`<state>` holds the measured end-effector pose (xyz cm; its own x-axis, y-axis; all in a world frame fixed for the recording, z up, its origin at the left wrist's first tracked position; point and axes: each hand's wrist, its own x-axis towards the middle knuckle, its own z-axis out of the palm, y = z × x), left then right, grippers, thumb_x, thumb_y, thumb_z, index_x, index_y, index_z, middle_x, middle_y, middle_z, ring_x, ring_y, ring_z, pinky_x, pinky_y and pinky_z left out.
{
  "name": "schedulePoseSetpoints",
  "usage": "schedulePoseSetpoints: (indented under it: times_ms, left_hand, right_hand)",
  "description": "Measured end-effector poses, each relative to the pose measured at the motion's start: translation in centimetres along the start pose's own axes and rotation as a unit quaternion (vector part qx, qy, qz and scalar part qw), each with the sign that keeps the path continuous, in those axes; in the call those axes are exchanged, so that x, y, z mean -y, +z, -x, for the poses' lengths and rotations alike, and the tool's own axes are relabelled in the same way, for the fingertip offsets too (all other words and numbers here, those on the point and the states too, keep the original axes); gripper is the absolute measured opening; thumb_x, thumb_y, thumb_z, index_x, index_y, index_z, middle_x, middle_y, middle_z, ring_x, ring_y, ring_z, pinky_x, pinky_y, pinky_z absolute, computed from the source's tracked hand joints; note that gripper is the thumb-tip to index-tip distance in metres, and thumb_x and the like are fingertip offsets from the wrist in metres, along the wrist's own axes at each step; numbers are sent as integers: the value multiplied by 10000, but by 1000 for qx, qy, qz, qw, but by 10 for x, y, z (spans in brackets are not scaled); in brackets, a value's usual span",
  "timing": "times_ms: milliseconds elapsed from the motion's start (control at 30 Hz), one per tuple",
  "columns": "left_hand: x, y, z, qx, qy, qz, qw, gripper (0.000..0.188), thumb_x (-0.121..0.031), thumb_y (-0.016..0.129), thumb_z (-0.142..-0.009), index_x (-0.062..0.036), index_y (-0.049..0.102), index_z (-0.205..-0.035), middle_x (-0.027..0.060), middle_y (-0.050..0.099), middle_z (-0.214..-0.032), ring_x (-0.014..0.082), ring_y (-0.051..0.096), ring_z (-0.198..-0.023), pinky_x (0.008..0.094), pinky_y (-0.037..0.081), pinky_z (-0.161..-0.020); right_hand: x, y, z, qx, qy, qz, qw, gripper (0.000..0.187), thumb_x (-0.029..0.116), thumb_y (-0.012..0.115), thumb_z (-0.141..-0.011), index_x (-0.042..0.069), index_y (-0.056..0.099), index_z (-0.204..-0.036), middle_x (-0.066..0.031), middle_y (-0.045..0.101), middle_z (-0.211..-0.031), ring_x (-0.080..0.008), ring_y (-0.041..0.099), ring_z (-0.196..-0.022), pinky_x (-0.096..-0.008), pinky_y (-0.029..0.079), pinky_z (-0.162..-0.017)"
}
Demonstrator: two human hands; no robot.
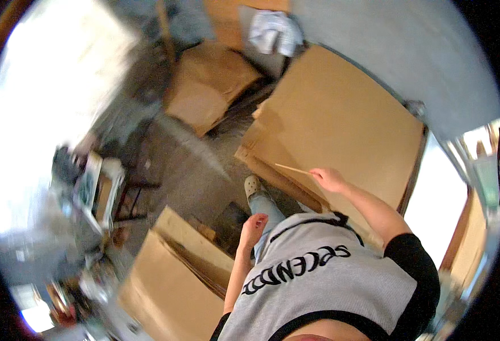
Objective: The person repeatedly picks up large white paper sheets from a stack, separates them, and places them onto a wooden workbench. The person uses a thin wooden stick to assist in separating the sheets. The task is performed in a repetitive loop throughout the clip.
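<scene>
My right hand (328,178) reaches forward and pinches the edge of a large flat sheet of brown cardboard (341,119) that leans in a stack of similar sheets against a grey wall. My left hand (253,227) hangs loosely curled by my side and holds nothing. It is near the top edge of a tall brown cardboard box (173,278) to my left. I wear a grey and black top, and one light shoe (252,184) shows on the floor below.
More flattened cardboard (207,85) lies on the grey floor farther away, with a crumpled white cloth (274,31) beyond it. A cluttered low shelf or rack (99,190) stands at the left. Bright window light washes out the upper left.
</scene>
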<state>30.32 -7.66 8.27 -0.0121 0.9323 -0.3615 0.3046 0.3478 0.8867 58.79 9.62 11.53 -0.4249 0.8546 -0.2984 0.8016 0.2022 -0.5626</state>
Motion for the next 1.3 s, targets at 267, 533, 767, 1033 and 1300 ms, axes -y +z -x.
schedulePoseSetpoints:
  times_ms: [267, 533, 767, 1033, 1300]
  left_hand:
    - [-22, -136, -132, 62, -76, 145, 984, 164, -122, 511, -839, 2, 570, -928, 67, 606, -815, 139, 577, -751, 258, 460, -675]
    - [-11, -173, -159, 91, -168, 172, 966, 127, -123, 516, -834, -28, 564, -902, 54, 592, -786, 118, 553, -692, 242, 451, -637]
    - [-28, -151, -161, 115, -233, 141, 955, 124, -108, 508, -847, -36, 564, -931, 50, 596, -808, 101, 546, -691, 228, 452, -625]
    - [-35, -136, -146, 72, -325, 47, 942, 147, -136, 524, -847, -29, 564, -940, 60, 598, -776, 106, 553, -664, 222, 454, -586]
    - [-73, -89, -174, 129, -282, 57, 949, 177, -148, 544, -833, -16, 565, -948, 51, 600, -821, 105, 555, -689, 230, 453, -594]
  right_hand:
    - [26, -25, -55, -88, 158, 21, 983, 246, 191, 458, -829, 217, 570, -1047, -120, 599, -727, -274, 583, -659, -400, 451, -594]
    - [18, -41, -166, -152, 204, 13, 967, 313, 147, 430, -826, 258, 545, -1095, -96, 569, -664, -257, 560, -588, -392, 443, -516]
    - [-13, -83, -248, -97, 311, 51, 944, 359, 112, 378, -851, 267, 508, -1148, -81, 584, -746, -249, 568, -622, -377, 464, -543]
    - [-85, -94, -186, -73, 343, -66, 934, 347, 67, 385, -841, 212, 537, -1118, -103, 600, -820, -222, 586, -708, -366, 475, -638]
    - [-64, -95, -232, -37, 340, -24, 939, 258, 129, 409, -840, 174, 589, -1019, -82, 605, -855, -237, 590, -772, -389, 480, -637]
